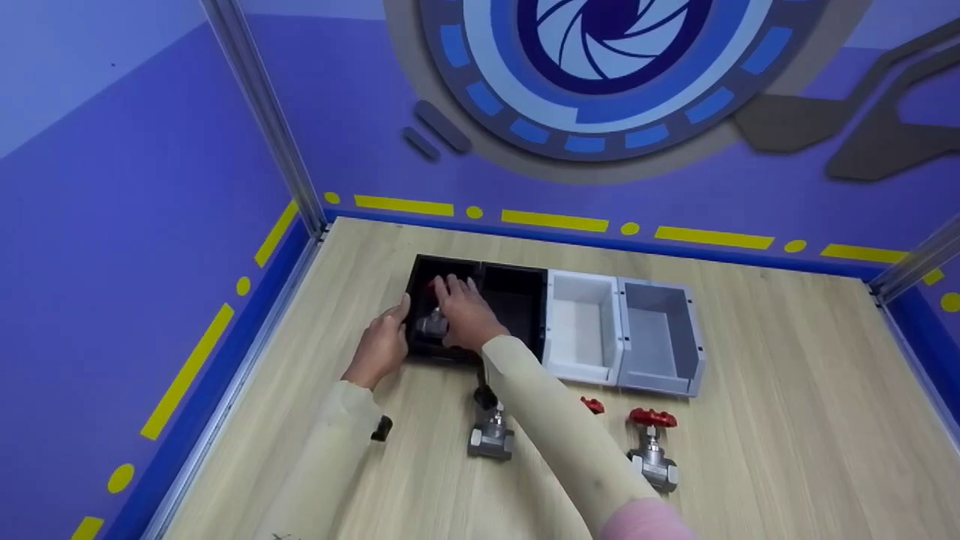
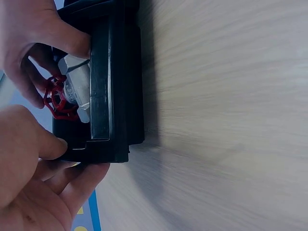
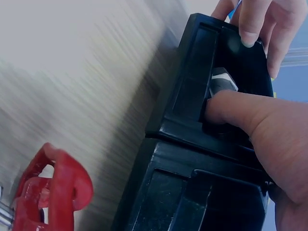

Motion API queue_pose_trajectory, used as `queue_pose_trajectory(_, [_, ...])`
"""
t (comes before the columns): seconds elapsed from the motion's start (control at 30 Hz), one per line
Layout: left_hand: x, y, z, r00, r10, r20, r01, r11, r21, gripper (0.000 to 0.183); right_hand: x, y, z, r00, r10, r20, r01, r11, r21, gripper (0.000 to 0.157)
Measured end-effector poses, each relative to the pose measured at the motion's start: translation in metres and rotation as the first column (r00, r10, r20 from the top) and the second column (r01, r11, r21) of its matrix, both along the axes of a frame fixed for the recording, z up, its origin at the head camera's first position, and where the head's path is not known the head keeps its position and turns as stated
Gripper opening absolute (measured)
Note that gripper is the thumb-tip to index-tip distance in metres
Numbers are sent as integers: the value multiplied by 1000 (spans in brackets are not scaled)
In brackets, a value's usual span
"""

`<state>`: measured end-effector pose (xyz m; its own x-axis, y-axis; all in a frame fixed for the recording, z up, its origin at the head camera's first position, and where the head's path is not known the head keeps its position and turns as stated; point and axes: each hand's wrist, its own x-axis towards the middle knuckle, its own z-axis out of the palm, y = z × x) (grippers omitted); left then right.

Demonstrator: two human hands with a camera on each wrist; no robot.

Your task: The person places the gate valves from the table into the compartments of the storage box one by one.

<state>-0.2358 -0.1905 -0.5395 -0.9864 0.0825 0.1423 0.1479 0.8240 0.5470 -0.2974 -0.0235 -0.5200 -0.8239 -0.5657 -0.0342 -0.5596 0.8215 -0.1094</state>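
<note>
My left hand (image 1: 380,346) grips the outer wall of the leftmost black bin (image 2: 127,86), thumb at the inside of the rim and fingers outside. Inside that bin is a metal gate valve (image 2: 77,86) with a red handwheel (image 2: 58,98). My right hand (image 1: 469,315) reaches in from above and holds the valve, its thumb against the metal body and its fingers around the handwheel side. From the right wrist camera, the right thumb (image 3: 226,108) covers part of the valve.
Another black bin (image 1: 517,300), a white bin (image 1: 551,330) and a grey bin (image 1: 652,337) continue the row rightward. In front lie a valve (image 1: 491,436), its top covered, another red-wheeled valve (image 1: 654,461), and a red handwheel (image 1: 592,405) partly behind my right forearm. Walls border the table.
</note>
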Motion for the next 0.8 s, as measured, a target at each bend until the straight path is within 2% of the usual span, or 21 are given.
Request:
queue_pose_trajectory(0.27, [0, 2, 1, 1000, 4, 18, -5, 1000, 27, 56, -2, 2, 0, 1000, 8, 10, -8, 1000, -8, 107])
queue_pose_trajectory(0.57, [2, 0, -1, 1000, -12, -13, 12, 1000, 26, 55, -4, 0, -3, 1000, 23, -4, -23, 1000, 2, 106])
queue_pose_trajectory(0.8, [2, -2, -2, 1000, -18, -10, 18, 1000, 24, 55, -5, -4, -4, 1000, 24, -2, -24, 1000, 12, 107])
